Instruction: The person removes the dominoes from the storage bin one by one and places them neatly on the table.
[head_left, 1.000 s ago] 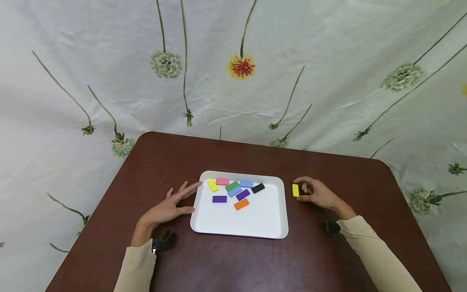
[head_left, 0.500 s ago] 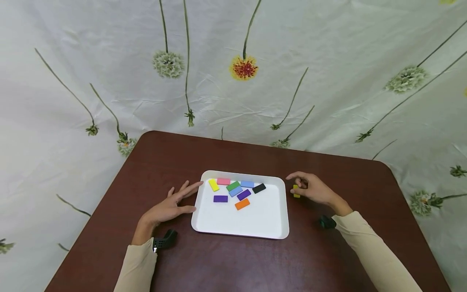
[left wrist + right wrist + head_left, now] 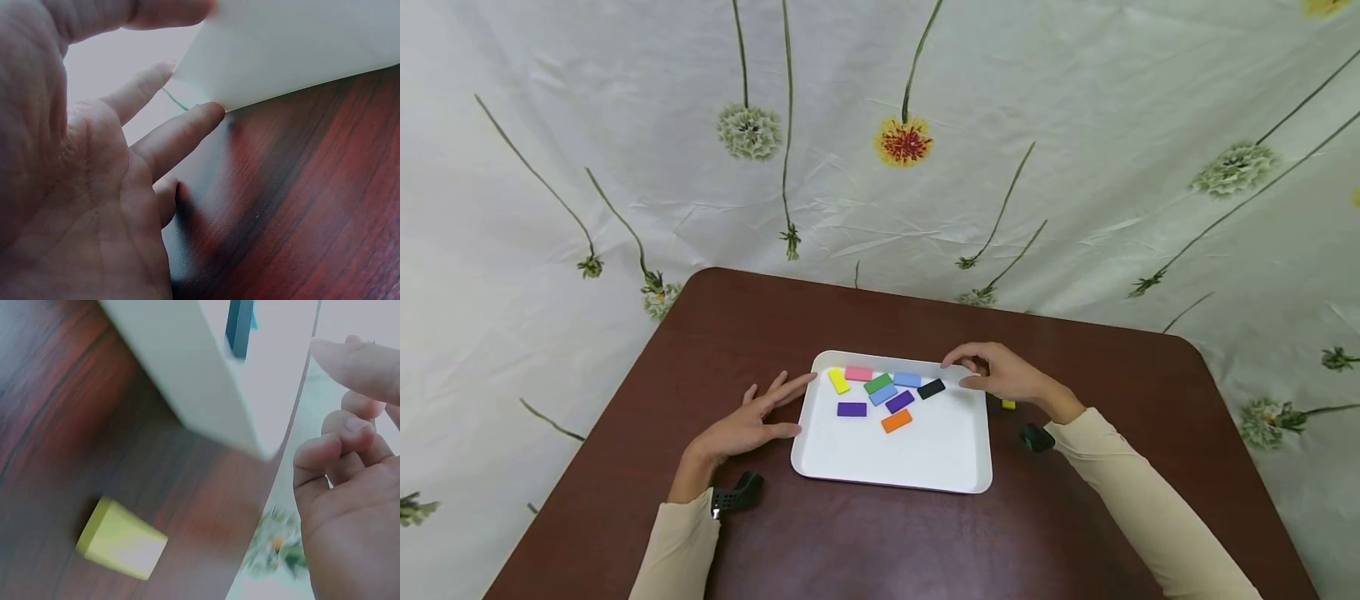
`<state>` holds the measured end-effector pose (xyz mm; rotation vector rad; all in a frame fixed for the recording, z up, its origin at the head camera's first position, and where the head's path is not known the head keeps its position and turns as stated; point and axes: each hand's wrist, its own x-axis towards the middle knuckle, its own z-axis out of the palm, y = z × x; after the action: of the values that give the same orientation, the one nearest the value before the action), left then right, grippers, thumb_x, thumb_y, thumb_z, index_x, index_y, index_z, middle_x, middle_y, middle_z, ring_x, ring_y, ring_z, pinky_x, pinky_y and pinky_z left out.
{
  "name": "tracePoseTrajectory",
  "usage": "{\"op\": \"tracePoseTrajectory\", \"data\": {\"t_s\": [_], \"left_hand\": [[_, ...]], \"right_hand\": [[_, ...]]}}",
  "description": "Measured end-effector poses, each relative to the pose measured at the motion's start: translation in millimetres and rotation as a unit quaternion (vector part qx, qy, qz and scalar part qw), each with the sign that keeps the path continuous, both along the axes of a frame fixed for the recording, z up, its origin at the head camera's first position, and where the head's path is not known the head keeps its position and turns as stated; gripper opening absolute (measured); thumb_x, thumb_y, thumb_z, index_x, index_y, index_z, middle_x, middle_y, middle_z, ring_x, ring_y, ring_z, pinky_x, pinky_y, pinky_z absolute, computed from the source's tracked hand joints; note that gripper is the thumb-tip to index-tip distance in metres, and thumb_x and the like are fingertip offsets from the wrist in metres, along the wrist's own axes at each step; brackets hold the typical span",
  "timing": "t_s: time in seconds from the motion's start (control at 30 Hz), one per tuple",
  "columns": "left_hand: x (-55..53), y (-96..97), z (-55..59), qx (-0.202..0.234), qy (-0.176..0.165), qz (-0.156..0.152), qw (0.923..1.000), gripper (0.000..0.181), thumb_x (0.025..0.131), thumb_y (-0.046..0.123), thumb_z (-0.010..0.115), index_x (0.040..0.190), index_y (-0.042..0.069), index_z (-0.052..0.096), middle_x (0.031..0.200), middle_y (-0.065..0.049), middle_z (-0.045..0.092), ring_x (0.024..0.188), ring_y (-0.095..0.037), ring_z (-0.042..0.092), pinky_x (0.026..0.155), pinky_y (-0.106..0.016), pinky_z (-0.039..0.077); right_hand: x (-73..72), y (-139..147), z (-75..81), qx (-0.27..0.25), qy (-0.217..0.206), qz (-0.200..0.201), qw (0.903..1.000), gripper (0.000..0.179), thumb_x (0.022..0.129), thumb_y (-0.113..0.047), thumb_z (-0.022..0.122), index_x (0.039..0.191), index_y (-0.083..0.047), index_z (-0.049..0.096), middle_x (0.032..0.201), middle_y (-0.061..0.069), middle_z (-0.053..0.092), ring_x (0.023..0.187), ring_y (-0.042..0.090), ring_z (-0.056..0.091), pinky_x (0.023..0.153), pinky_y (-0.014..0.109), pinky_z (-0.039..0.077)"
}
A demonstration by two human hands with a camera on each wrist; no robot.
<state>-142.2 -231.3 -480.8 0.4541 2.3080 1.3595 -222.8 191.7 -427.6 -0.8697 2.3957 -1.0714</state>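
A shallow white tray [image 3: 936, 454] holds several small rectangular blocks of different colours, much like dominoes. At its left side my left hand [image 3: 741, 429] is spread out, thumb and index fingertip at the rim. Over the tray's far right corner is my right hand [image 3: 1011, 375], thumb and index finger apart with nothing between them, the other fingers loosely bent. The black block [image 3: 931, 389] lies closest to its fingertips. A yellow block [image 3: 125, 540] stands on the table right of the tray; the right hand mostly hides it in the head view.
Inside the tray lie a yellow block [image 3: 838, 381], a pink block [image 3: 859, 373], an orange block [image 3: 897, 421], and green, blue and purple ones. The dark brown table [image 3: 880, 542] has its far edge by a flower-printed cloth [image 3: 1075, 100].
My right hand has let go of the yellow block, leaving it on the table, and moved left over the tray's corner. My left hand has stayed at the rim.
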Motion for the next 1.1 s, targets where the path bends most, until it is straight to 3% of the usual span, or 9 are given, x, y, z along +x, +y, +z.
{"op": "tracePoseTrajectory", "data": {"t_s": [0.33,0.57,0.73,0.93,1.1], "left_hand": [[3.3,-4.2,0.1,0.001,0.006,0.001,1.0,0.076,0.093,0.026,0.07,0.159,0.028,0.03,0.163,-0.011,0.033,0.155,-0.041,-0.008,0.112,-0.068,-0.022],[5.5,-4.1,-2.0,0.0,0.012,0.001,0.9999,0.077,0.093,0.027,0.07,0.159,0.028,0.03,0.162,-0.01,0.033,0.155,-0.041,-0.007,0.112,-0.068,-0.021],[5.6,-2.7,-3.0,0.0,0.014,-0.002,0.9999,0.076,0.094,0.026,0.069,0.159,0.027,0.03,0.163,-0.01,0.033,0.155,-0.041,-0.007,0.113,-0.068,-0.021],[5.5,-0.2,-2.7,-0.005,0.012,-0.002,0.9999,0.076,0.094,0.026,0.069,0.159,0.028,0.029,0.163,-0.009,0.032,0.155,-0.041,-0.007,0.113,-0.069,-0.021],[6.6,0.9,-2.1,-0.001,0.011,-0.001,0.9999,0.077,0.094,0.027,0.069,0.159,0.027,0.029,0.163,-0.009,0.032,0.155,-0.041,-0.007,0.112,-0.069,-0.021]], "right_hand": [[-6.5,-57,-5.0,0.013,-0.014,0.057,0.9982,0.026,0.091,0.0,0.07,0.116,-0.007,0.071,0.077,-0.001,0.04,0.076,0.015,0.043,0.068,0.024,0.036],[-6.1,-92,-12.3,0.028,-0.013,0.089,0.9956,0.028,0.094,0.005,0.063,0.117,-0.008,0.071,0.083,0.003,0.042,0.085,0.016,0.046,0.074,0.024,0.038],[-4.6,-110,-18.5,0.021,-0.028,0.124,0.9917,0.029,0.092,0.009,0.061,0.114,-0.007,0.071,0.079,0.007,0.041,0.079,0.015,0.042,0.072,0.022,0.034],[-0.5,-126,-24.9,0.014,-0.042,0.163,0.9857,0.032,0.091,0.011,0.059,0.115,-0.006,0.07,0.076,0.002,0.039,0.074,0.01,0.038,0.07,0.02,0.032],[1.7,-137,-28.1,0.034,-0.042,0.171,0.9838,0.041,0.087,0.016,0.054,0.115,-0.009,0.071,0.076,0.0,0.037,0.074,0.008,0.038,0.071,0.019,0.032]]}}
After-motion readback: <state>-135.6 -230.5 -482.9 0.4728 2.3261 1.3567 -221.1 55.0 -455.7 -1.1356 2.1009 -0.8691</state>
